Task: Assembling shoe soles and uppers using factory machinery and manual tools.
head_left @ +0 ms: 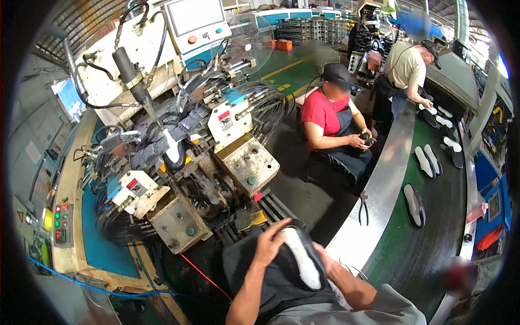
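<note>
Black and white met in our grip: a black shoe upper (301, 259), its long white sole board facing up, slanted above our lap from upper left to lower right; our left hand (268, 245) was clamped on its upper end, the fingers bent over the dark rim; our right hand (326, 260) touched its right edge, partly hidden behind it, and we could not tell how far those fingers were closed. Beneath the shoe upper spread our dark apron (237, 261); just beyond our left hand came the near edge of the machine, with a yellow piece (257, 218) close to the fingertips, a red knob (257, 196) farther up, and two worn metal control boxes, one (180, 223) to the left and one (254, 158) ahead; a red cord (203, 274) crossed the dark gap left of our forearm.

To our right, the conveyor's metal rim (346, 235) ran near our right hand; pliers (364, 200) lay on it with handles spread; past it, green belt (384, 252) stretched between us and the nearest single shoe (414, 205), with a pair (422, 161) farther along; well apart from our hands, a seated co-worker in red (322, 114) held a dark shoe (368, 139).
</note>
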Demonstrator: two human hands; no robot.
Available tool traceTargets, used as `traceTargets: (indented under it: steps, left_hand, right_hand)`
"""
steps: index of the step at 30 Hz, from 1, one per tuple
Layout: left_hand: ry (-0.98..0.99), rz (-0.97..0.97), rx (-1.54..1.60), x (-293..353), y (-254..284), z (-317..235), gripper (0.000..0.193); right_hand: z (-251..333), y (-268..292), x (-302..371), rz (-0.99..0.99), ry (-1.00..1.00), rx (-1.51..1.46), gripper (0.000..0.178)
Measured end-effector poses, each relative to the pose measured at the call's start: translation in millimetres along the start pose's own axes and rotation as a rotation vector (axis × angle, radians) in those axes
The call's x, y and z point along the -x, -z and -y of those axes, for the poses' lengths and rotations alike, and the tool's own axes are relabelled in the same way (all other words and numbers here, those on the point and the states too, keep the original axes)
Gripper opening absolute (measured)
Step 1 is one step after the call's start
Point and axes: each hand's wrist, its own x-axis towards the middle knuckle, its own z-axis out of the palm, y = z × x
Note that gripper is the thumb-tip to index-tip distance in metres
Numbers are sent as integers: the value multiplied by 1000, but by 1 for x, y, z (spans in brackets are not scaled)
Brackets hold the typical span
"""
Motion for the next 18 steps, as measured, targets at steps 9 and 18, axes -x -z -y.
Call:
traceTargets:
  steps: [9,18]
  left_hand:
    - [48,-566,-559,85,61,17,32]
    - [292,-274,-253,130,101,-5,47]
  right_hand:
    - [-5,-164,-37,43,339,1245,85]
    - [-2,-194,-42,181,408,1564,53]
